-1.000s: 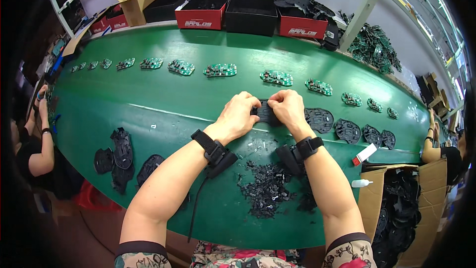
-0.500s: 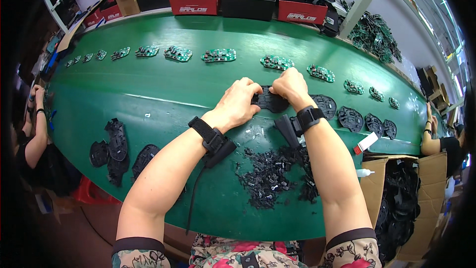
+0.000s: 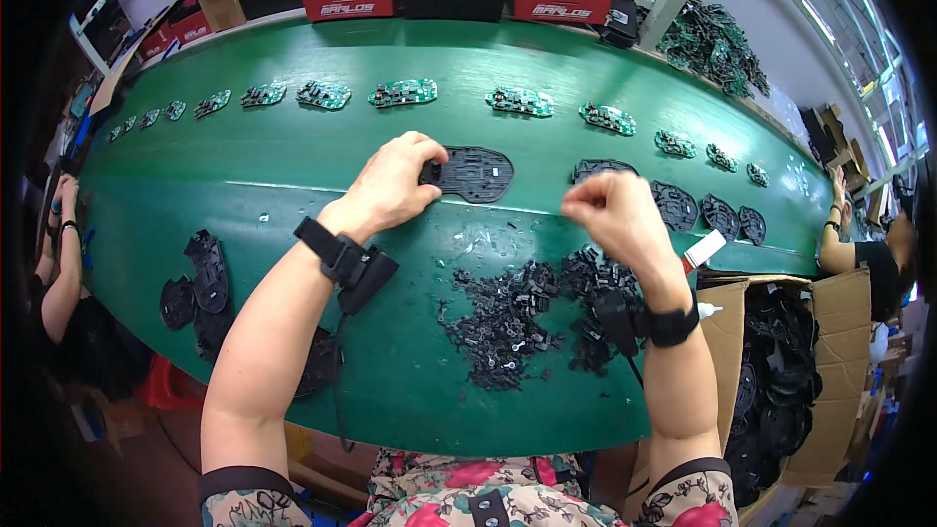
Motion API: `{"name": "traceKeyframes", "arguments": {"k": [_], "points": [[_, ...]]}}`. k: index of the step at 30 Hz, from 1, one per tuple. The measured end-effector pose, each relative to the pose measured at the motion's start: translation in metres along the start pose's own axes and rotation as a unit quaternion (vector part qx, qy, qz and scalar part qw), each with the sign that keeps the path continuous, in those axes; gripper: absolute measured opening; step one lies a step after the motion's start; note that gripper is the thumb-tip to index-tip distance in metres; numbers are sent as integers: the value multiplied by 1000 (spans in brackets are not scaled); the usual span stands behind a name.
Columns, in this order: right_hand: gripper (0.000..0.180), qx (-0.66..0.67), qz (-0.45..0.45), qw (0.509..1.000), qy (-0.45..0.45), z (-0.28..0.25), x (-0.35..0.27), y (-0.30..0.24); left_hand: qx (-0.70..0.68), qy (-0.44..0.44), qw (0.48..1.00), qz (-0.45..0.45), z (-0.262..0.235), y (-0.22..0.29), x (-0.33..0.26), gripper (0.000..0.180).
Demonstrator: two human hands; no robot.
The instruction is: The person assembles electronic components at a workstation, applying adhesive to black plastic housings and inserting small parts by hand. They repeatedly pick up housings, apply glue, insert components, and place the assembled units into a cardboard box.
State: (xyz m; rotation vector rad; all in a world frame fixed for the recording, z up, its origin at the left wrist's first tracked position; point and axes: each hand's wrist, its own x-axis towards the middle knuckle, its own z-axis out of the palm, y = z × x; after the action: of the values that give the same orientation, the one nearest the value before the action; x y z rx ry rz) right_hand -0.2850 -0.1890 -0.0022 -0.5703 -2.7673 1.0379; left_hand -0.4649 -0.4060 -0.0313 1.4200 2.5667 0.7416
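My left hand [image 3: 392,185] grips one end of a flat black plastic shell [image 3: 478,176], which lies on the green tabletop with ribs and slots facing up. My right hand [image 3: 625,222] is held apart from it, to the right, thumb and fingers pinched together. Whatever that pinch holds, if anything, is too small to tell. Just below this hand lies a heap of small black plastic pieces [image 3: 588,278]. Beside it spreads a wider heap of small black pieces with some metal bits [image 3: 503,322]. Another black shell [image 3: 600,168] lies partly hidden behind the right hand.
Green circuit boards [image 3: 520,101] form a row across the table. More black shells sit right [image 3: 673,205] and left [image 3: 208,273]. A carton of black parts [image 3: 841,332] stands at the right edge. Red and black boxes [image 3: 351,0] line the back. Other people work at both sides.
My right hand has left the shell and moved right and down, over the small parts. My left hand has shifted left, still holding the shell. The whole view has shifted slightly.
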Motion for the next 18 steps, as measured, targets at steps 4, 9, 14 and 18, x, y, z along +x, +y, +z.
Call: {"name": "traceKeyframes", "arguments": {"k": [4,9,14,18], "points": [[14,31,-23,999,-9,9,-34,9,10,49,999,10,-7,8,-18,41],[13,49,-79,995,-23,28,-40,-4,-28,25,999,36,-8,26,-36,26],[12,13,-93,994,-52,50,-30,-15,-63,-22,997,30,-1,44,-55,16],[12,-43,-71,993,-85,63,-26,-19,-69,-6,997,27,7,44,-63,14]]}}
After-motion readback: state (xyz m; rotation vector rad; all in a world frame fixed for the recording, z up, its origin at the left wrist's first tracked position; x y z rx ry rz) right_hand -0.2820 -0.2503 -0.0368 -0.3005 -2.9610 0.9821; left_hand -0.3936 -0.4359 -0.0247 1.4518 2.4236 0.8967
